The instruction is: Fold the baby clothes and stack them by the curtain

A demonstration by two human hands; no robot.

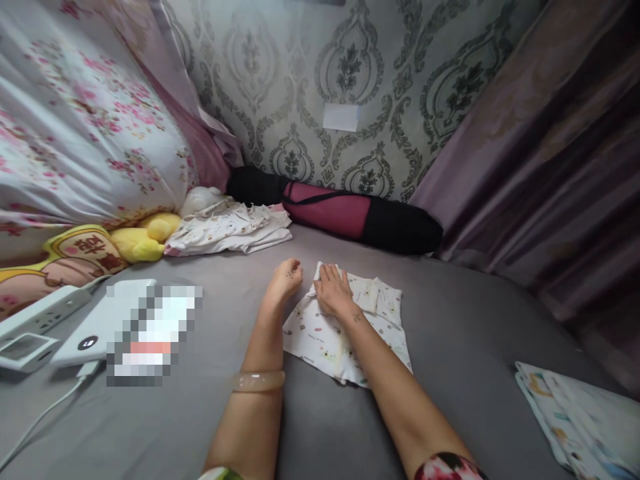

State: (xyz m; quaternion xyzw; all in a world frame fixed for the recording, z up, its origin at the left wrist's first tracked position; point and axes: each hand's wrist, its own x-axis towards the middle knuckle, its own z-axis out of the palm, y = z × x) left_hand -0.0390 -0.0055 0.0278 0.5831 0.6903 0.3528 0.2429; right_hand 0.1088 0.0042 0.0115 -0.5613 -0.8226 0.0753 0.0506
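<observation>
A small white baby top (pixel 320 333) with a scattered print lies on the grey bedsheet in front of me, one part folded over near its far edge. My right hand (pixel 333 288) rests palm down on its upper left part, the fingers stretched out on the cloth. Just left of the top is my left hand (pixel 287 277), its fingers curled inward and apart from the fabric; nothing shows in them. A pale bangle (pixel 258 381) circles my left forearm.
Crumpled baby clothes (pixel 233 227) lie at the back left beside yellow plush toys (pixel 143 240). A black and pink long bag (pixel 330 210) lines the wall. At left are a power strip (pixel 45 313), a white power bank (pixel 107 323) and a blurred-out item (pixel 155 333). Folded cloth (pixel 575 420) sits at right.
</observation>
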